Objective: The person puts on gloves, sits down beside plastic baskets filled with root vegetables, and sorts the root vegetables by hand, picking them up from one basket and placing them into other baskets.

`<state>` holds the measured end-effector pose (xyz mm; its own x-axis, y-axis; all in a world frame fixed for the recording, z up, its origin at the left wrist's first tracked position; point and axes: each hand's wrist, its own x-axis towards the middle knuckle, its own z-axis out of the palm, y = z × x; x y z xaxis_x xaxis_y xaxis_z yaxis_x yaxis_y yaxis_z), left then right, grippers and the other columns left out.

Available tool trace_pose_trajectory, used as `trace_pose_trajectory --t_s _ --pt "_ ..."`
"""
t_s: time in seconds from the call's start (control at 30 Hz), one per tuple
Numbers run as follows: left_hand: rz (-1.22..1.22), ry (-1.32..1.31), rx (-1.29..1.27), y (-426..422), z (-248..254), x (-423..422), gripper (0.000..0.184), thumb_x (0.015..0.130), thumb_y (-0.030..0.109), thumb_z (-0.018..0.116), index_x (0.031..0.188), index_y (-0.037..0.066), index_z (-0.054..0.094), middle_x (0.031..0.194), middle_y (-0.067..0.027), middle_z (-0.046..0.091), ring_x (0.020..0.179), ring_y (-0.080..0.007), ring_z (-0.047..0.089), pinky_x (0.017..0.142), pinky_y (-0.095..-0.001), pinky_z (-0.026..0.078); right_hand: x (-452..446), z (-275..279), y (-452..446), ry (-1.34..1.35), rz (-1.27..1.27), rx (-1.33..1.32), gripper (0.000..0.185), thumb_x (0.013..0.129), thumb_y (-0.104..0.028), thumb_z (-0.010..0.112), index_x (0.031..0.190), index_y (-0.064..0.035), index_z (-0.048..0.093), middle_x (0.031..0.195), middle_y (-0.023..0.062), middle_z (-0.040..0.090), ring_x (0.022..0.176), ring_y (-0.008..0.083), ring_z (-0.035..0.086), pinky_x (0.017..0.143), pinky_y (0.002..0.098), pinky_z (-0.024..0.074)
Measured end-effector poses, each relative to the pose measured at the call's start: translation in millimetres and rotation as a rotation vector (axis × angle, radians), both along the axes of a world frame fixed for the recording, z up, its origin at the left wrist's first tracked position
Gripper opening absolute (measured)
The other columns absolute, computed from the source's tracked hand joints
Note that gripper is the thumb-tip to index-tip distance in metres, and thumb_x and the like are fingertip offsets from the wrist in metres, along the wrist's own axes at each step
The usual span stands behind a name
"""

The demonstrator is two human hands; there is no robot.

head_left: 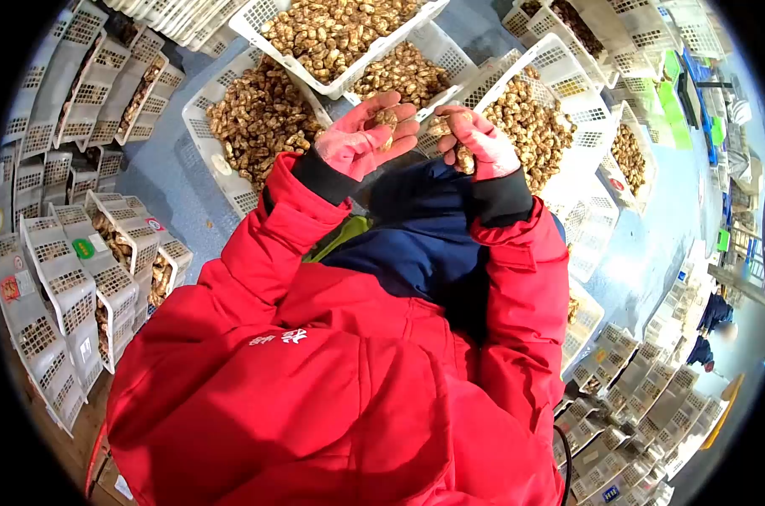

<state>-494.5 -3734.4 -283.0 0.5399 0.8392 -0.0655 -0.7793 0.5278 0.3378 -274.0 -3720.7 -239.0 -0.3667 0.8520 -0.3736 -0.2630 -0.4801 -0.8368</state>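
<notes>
Palm turned up, my left hand (361, 139) holds a small brown bulb-like piece (386, 118) in its curled fingers. My right hand (481, 145) is closed on similar mottled brown pieces (464, 158), one showing under the fingers and a paler one near the fingertips. The two hands are close together but apart, above my lap. Just beyond them is a white crate (374, 91) of the same pieces. Another filled crate (199, 118) lies by my left forearm, and one more (589, 139) beside my right hand.
A raised white crate (247, 25) full of pieces sits at the top. Stacked crates (70, 287) line the left side, and more stacks (635, 405) fill the lower right. Blue-grey floor (150, 169) shows between them. A person (713, 325) is far off at the right.
</notes>
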Motion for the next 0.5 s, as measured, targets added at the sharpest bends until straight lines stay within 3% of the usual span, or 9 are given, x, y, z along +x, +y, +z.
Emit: trace_pose_trajectory --t_s 0.1,0.2,0.3,0.37,0.4,0.47,0.5 --pt "0.035 0.071 0.009 0.6 0.3 0.1 0.059 0.077 0.001 0.048 0.133 0.003 0.029 0.13 -0.0153 0.04 0.122 -0.0285 0.039 0.105 -0.0442 0.026 2.7 -1.6 1.7 -0.031 0.047 0.003 0.032 0.085 -0.025 0.058 0.108 -0.0025 0.057 0.079 0.005 0.062 0.061 0.0112 0.056 0.056 0.0235 0.0456" --pt "0.119 0.14 0.026 1.8 -3.7 9.5 0.049 0.087 0.015 0.044 0.133 0.005 0.03 0.132 -0.011 0.04 0.12 -0.0242 0.04 0.103 -0.0414 0.028 -11.2 -3.2 -1.3 -0.052 0.058 -0.035 0.026 0.084 -0.016 0.058 0.105 -0.0013 0.057 0.078 0.0062 0.063 0.056 0.0116 0.055 0.05 0.0224 0.044" --pt "0.086 0.412 -0.089 4.7 18.4 21.4 0.047 0.094 0.032 0.031 0.134 0.007 0.03 0.132 -0.0068 0.04 0.119 -0.0193 0.04 0.1 -0.0365 0.03 -33.1 -2.3 -5.4 -0.276 0.022 -0.025 0.026 0.08 -0.016 0.062 0.1 -0.0001 0.059 0.066 0.0047 0.06 0.052 0.0094 0.053 0.045 0.0213 0.0403" --pt "0.026 0.882 0.355 1.9 21.7 26.7 0.056 0.094 0.045 0.02 0.134 0.008 0.03 0.131 -0.0059 0.039 0.118 -0.0169 0.039 0.099 -0.0318 0.029 -40.2 -8.5 -7.6 -0.456 -0.015 0.16 0.027 0.078 -0.018 0.064 0.099 -0.0009 0.06 0.063 0.0044 0.059 0.05 0.0089 0.052 0.044 0.0213 0.04" --pt "-0.002 0.968 0.355 1.3 25.4 28.6 0.056 0.093 0.045 0.02 0.134 0.008 0.031 0.131 -0.0056 0.039 0.118 -0.0166 0.039 0.098 -0.031 0.029 -40.0 -5.5 -9.0 -0.489 0.011 0.125 0.028 0.078 -0.019 0.064 0.099 -0.001 0.06 0.062 0.0042 0.059 0.049 0.009 0.052 0.044 0.0214 0.0402" --pt "0.067 0.719 0.143 -1.8 19.5 35.8 0.058 0.092 0.048 0.021 0.133 0.008 0.034 0.132 -0.0042 0.038 0.12 -0.0172 0.036 0.099 -0.033 0.027 -40.7 7.9 -9.6 -0.55 0.06 0.057 0.03 0.077 -0.021 0.064 0.1 -0.0014 0.06 0.06 0.0038 0.058 0.048 0.0091 0.052 0.044 0.0217 0.0404" --pt "0.064 0.728 0.209 -2.3 18.7 35.0 0.059 0.092 0.049 0.021 0.133 0.009 0.034 0.132 -0.0039 0.038 0.121 -0.0175 0.035 0.1 -0.0343 0.026 -39.9 11.1 -9.4 -0.54 0.061 0.02 0.03 0.077 -0.021 0.064 0.1 -0.0014 0.06 0.059 0.0033 0.058 0.047 0.0093 0.052 0.044 0.0221 0.0403"
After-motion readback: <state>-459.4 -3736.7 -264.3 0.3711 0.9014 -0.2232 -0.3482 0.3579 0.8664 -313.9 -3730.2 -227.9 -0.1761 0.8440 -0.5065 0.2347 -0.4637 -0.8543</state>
